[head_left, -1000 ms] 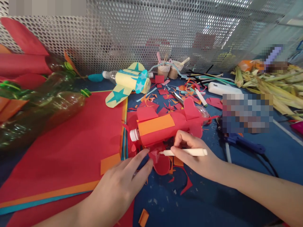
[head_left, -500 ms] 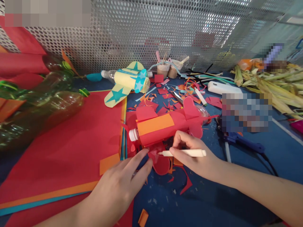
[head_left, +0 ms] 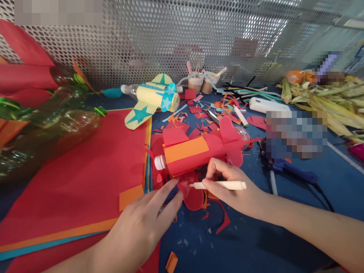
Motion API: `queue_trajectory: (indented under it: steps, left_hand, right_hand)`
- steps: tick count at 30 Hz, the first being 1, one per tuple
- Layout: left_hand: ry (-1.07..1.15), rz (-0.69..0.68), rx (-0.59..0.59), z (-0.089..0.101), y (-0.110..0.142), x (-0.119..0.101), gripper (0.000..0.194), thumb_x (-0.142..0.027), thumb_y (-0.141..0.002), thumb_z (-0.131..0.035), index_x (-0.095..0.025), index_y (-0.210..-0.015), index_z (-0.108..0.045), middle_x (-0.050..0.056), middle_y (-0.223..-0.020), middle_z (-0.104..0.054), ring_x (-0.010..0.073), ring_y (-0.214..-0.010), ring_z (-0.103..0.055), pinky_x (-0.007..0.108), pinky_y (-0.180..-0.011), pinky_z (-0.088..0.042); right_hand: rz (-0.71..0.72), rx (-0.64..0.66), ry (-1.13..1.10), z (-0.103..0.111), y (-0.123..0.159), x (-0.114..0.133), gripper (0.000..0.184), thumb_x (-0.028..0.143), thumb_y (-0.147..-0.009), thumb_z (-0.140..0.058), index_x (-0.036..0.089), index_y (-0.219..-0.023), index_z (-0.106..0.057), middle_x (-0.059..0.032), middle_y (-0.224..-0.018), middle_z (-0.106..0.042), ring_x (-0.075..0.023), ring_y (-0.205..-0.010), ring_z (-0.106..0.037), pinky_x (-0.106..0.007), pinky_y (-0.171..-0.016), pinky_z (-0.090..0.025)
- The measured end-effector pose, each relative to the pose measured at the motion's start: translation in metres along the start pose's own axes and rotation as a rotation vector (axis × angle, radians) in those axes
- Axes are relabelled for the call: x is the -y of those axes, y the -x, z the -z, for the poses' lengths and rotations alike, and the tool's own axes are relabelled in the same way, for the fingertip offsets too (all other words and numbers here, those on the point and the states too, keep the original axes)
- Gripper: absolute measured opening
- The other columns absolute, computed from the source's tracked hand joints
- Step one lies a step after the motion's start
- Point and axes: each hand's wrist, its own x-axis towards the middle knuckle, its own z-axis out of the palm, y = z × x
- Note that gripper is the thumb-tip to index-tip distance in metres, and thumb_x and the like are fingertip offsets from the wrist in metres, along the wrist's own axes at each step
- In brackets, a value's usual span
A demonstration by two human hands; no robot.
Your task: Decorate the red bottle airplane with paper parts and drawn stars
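In my right hand point(head_left: 231, 187) is a white marker point(head_left: 222, 185), held in a pinch, its tip on a red paper wing point(head_left: 193, 199). A shiny, clear-looking patch shows on the wing by the tip. My left hand point(head_left: 149, 212) is stretched out, fingers apart, with the fingertips at the wing's left edge. Just beyond both hands lies a bottle plane wrapped in red paper point(head_left: 196, 161), with an orange panel point(head_left: 186, 149) on top and a white cap point(head_left: 159, 162) to the left.
A yellow bottle plane point(head_left: 152, 96) with blue stars sits behind. Red paper sheets point(head_left: 93, 163) and green bottles point(head_left: 51, 140) lie left. A glue gun point(head_left: 295, 170) with a cord is at right. Paper scraps, scissors point(head_left: 213, 116) and dry husks point(head_left: 327, 102) are farther back.
The marker and my right hand have shifted very slightly left. My left hand stays in place at the wing.
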Motion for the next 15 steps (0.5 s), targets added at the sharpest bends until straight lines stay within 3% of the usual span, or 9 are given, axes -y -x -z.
queue_trajectory:
  steps: [15]
  left_hand:
    - [-0.004,-0.015,0.005,0.0028,0.0002,0.0004,0.037,-0.007,-0.094,-0.033,-0.012,-0.118,-0.062,0.02,-0.116,-0.065,0.0274,-0.096,-0.069,0.034,-0.068,-0.061]
  right_hand:
    - [0.011,-0.014,0.031,-0.0006,-0.0016,0.0019,0.019,0.027,-0.089,-0.055,0.022,-0.076,-0.042,0.0077,-0.059,-0.044,-0.0071,-0.047,-0.04,-0.019,-0.043,-0.03]
